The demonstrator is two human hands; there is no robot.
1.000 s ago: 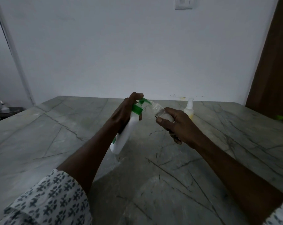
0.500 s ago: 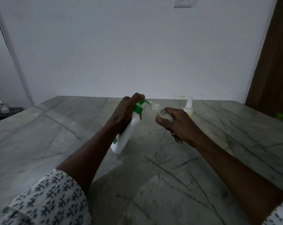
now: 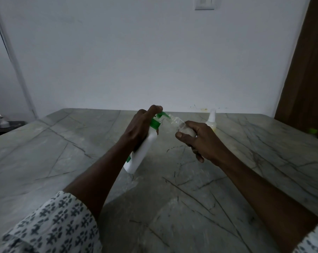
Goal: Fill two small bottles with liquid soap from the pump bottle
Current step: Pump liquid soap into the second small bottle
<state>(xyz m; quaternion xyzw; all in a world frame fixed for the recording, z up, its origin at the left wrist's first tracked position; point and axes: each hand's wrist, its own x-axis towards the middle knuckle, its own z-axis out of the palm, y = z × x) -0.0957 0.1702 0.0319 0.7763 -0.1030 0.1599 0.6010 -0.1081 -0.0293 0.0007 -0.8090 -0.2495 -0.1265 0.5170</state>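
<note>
A pale wall (image 3: 136, 52) is rising behind a grey, dark-veined stone counter (image 3: 45, 161), with a brown door (image 3: 307, 70) standing at the far right. A person's 2 bare forearms are reaching out over the counter from white sleeves (image 3: 50, 225) printed with a dark pattern.

The left hand (image 3: 138, 130) is wrapping its grip firmly round the upper body of the white pump bottle (image 3: 145, 148), which has a green collar and pump. The hand is holding the bottle tilted toward the right, with a fingertip lying on top of the pump head. Whether the bottle's base is touching the counter cannot be told.

The right hand (image 3: 200, 141) is holding a small clear bottle (image 3: 180, 124) — grip closed round its lower part, thumb lying across the front — and tilting it so its open mouth is meeting the green nozzle.

Just behind the right hand, a 2nd small bottle (image 3: 211, 123) is standing upright on the counter near the wall — white-capped and holding yellowish liquid.
</note>
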